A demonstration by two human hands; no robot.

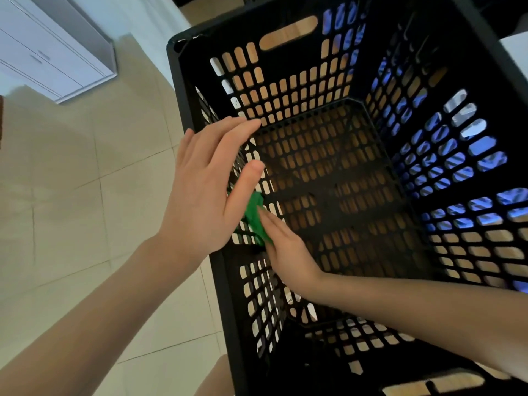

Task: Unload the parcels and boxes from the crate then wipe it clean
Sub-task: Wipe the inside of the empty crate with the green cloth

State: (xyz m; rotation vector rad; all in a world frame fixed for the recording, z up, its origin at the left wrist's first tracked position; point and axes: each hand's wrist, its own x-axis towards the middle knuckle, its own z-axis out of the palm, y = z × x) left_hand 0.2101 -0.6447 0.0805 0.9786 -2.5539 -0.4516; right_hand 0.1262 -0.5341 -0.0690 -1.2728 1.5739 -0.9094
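Observation:
A large black slotted plastic crate (pixel 337 78) fills the right of the view, and I look down into it. Nothing lies inside. My left hand (pixel 205 184) rests flat, fingers apart, on the crate's left rim and outer wall. My right hand (pixel 288 252) reaches inside and presses a green cloth (pixel 254 215) against the inner face of the left wall. Most of the cloth is hidden between my two hands.
Beige floor tiles (pixel 85 195) spread out to the left of the crate. A white cabinet with drawers (pixel 57 52) stands at the upper left. Blue patterned material (pixel 457 164) shows through the slots of the crate's right wall.

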